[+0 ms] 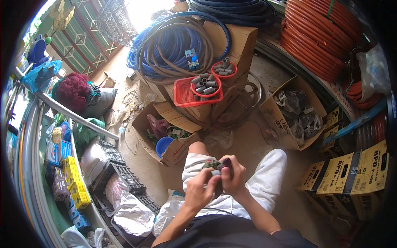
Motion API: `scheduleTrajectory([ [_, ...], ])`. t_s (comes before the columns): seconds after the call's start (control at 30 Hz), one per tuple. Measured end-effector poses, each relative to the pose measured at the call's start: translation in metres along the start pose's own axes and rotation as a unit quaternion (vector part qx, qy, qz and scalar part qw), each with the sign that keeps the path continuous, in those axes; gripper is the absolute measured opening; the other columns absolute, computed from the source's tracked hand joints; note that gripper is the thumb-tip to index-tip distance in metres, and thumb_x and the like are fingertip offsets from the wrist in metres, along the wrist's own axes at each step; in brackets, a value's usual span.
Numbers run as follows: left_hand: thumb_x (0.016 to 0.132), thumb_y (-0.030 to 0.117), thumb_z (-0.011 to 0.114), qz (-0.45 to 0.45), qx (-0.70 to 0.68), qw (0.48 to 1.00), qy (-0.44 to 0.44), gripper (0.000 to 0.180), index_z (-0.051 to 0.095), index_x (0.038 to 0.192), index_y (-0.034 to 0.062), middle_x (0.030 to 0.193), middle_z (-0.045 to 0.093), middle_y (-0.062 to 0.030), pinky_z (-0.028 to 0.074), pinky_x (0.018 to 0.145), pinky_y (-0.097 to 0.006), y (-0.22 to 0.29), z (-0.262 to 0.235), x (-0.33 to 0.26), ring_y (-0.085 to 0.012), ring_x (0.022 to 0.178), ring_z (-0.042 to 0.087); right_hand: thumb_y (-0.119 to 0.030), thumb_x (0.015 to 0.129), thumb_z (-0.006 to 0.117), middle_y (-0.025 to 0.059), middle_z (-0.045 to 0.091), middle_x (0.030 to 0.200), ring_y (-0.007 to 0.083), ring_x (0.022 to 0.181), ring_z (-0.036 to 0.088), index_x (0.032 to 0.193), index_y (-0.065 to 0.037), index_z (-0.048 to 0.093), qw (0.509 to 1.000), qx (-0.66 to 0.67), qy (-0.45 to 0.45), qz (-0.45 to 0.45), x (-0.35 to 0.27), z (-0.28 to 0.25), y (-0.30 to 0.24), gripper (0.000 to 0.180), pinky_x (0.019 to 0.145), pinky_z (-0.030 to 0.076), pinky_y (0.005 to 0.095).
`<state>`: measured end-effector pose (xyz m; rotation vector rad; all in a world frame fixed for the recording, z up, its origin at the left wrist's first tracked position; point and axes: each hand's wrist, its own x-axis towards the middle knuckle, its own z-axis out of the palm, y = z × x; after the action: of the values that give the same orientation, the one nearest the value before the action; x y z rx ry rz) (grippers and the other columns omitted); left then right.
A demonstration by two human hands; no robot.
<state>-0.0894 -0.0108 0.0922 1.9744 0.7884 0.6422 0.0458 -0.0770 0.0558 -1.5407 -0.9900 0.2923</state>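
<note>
Above my lap, my left hand [199,189] and my right hand [235,178] are closed close together. A small grey pipe fitting [215,172] shows between the two thumbs. Dark greenish material, possibly a rag [213,164], bunches just beyond it, and something dark sticks up by my right hand; fingers hide much of both. Ahead of me, a round red basket [193,91] full of grey pipe fittings [201,87] rests in a flat red basket [178,98]. A smaller red basket [236,71] beside it holds more fittings.
The baskets stand on a cardboard box [239,39] with blue hose coils [144,53] and a phone [192,59]. Open cartons [175,155] [279,126] lie left and right. Black crates [124,177] line the left; yellow boxes [337,173] and orange pipe coils [318,37] line the right.
</note>
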Motion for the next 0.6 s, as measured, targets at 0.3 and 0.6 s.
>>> scheduleTrajectory([
  [0.3, 0.098, 0.023, 0.065, -0.094, -0.047, 0.994, 0.002, 0.024, 0.066, 0.095, -0.0012, 0.069, 0.067, -0.0098, 0.047, 0.057, -0.031, -0.007, 0.008, 0.007, -0.0160, 0.061, 0.063, -0.019, 0.088, 0.074, 0.0177, 0.055, 0.135, 0.0280, 0.125, 0.054, 0.152, -0.006, 0.028, 0.963, 0.134, -0.205, 0.115, 0.000, -0.042, -0.011, 0.081, 0.110, 0.039, 0.0371],
  [0.6, 0.100, 0.015, 0.060, -0.070, -0.198, 0.978, 0.002, 0.022, 0.062, 0.113, -0.0022, 0.091, 0.070, -0.0182, 0.052, 0.076, -0.037, 0.004, 0.024, -0.010, -0.0256, 0.082, 0.069, -0.017, 0.080, 0.077, 0.0200, 0.066, 0.115, 0.0423, 0.099, 0.067, 0.129, -0.004, 0.047, 0.973, -0.055, -0.170, -0.148, 0.016, -0.044, -0.013, 0.058, 0.086, 0.055, 0.0465],
])
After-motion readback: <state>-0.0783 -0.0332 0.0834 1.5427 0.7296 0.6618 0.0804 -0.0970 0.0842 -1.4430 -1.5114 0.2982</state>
